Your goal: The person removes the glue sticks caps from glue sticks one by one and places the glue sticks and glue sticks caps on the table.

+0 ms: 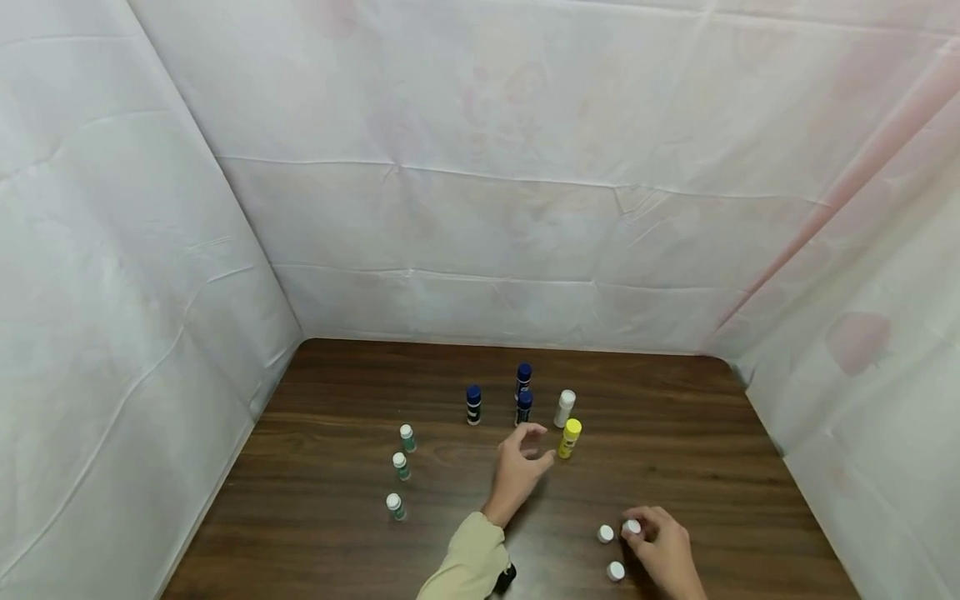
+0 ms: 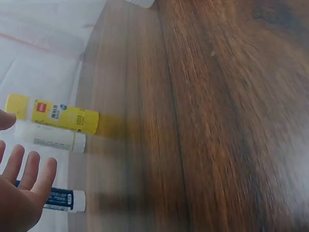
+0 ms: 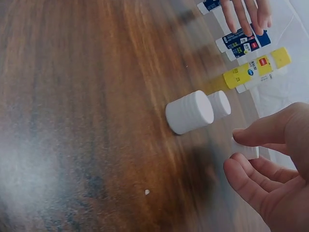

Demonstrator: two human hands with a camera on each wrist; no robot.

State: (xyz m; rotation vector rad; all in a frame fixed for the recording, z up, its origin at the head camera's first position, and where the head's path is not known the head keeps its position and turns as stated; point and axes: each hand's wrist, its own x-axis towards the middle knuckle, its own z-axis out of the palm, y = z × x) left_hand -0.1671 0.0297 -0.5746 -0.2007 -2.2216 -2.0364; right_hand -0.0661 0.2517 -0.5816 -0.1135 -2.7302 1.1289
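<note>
In the head view my left hand (image 1: 517,467) reaches over the middle of the table, fingers extended and apart, with nothing held. Just beyond its fingertips stand a blue glue stick (image 1: 523,410) and, to the right, a yellow glue stick (image 1: 569,439). A white glue stick (image 1: 565,408) is behind the yellow one. At the lower right, my right hand (image 1: 662,548) pinches a small white bottle (image 3: 245,149) between thumb and fingers, which partly hide it. Two more white bottles, one nearer (image 3: 188,113) and one behind (image 3: 221,104), stand beside that hand.
Two other blue glue sticks stand farther back, one left (image 1: 473,405) and one at the rear (image 1: 523,377). Three small green bottles with white caps (image 1: 401,467) form a row at left. White cloth (image 1: 480,217) walls the brown wooden table (image 1: 315,533) on three sides.
</note>
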